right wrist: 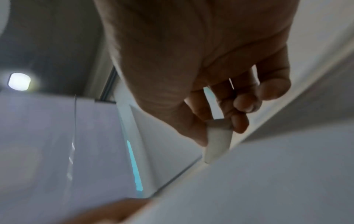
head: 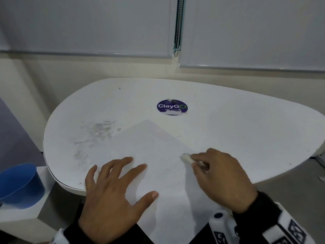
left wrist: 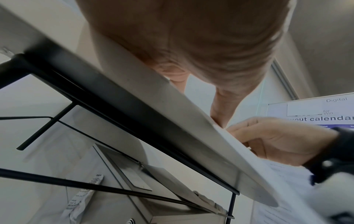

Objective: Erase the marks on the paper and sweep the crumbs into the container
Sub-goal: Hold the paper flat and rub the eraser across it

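pinning the paper [head: 158, 164] flat with your left hand [head: 112, 196], fingers spread wide and straight across its near-left part, that's the anchor you want. your right hand [head: 221, 176] has its fingers curled into a pinch on the white eraser [head: 186, 157], tip down at the sheet's right edge; the right wrist view shows the eraser [right wrist: 217, 142] held between thumb and fingertips, angled onto the surface.

you look to be mid-erase. marks on the sheet are too faint to make out from here, so work by feel: short strokes, and rub away from the holding hand, so the sheet is pulled taut and doesn't buckle. that right edge could lift or fold under the eraser, so go light there.

the near corner of the paper hangs off the counter [head: 246, 124] edge toward you, unsupported, so don't press there. further out, grey smudges [head: 98, 131] sit on the counter left of the sheet, and a round purple sticker [head: 172, 106] lies beyond it with a small dark-tipped object on it. plenty of open counter to the right.

the blue container [head: 19, 185] sits well off to your left, below the counter edge, so crumbs would have to be swept leftward over the rim.
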